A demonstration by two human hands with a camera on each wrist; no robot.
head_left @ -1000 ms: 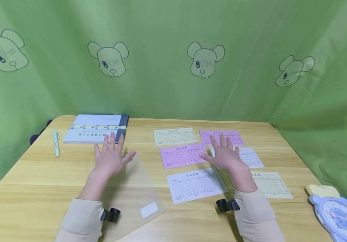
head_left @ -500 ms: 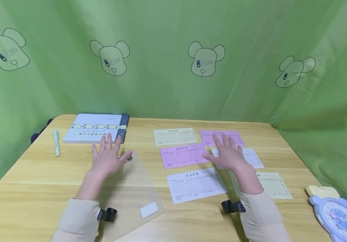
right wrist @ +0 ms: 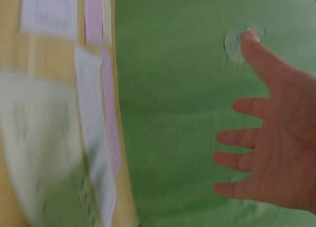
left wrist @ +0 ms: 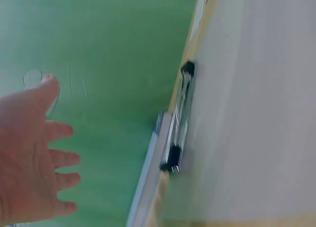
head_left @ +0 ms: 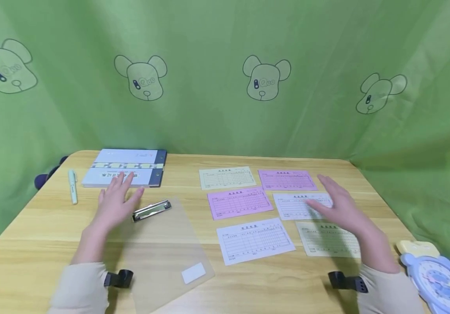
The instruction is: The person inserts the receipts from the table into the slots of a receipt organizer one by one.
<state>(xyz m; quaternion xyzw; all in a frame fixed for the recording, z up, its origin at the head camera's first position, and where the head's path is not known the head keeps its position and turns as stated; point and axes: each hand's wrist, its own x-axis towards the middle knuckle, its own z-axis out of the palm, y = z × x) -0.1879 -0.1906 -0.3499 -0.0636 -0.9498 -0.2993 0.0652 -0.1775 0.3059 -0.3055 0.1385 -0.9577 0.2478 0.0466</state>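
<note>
My left hand (head_left: 111, 206) hovers with spread fingers beside a translucent clipboard (head_left: 166, 248), left of its metal clip (head_left: 152, 210). A small white label (head_left: 193, 272) is on the board's near right corner. In the left wrist view the palm faces the camera, holding nothing, with the clip (left wrist: 178, 118) to its right. My right hand (head_left: 344, 209), also spread and holding nothing, is raised over the right column of printed slips: a pink slip (head_left: 287, 180), a white slip (head_left: 301, 206) and a pale green slip (head_left: 327, 240). Its wrist view shows the bare palm (right wrist: 289, 143).
Left of that column lie another pale green slip (head_left: 226, 178), a pink slip (head_left: 239, 203) and a white slip (head_left: 254, 242). A blue-and-white account book (head_left: 124, 156) lies back left, near a mint highlighter (head_left: 73, 187). A blue toy clock (head_left: 442, 283) stands at the right edge. A green curtain (head_left: 209, 122) hangs behind.
Both hands have moved apart, the left one leftward off the clip and the right one rightward. The clip now shows whole. The slips, book and highlighter have stayed in place.
</note>
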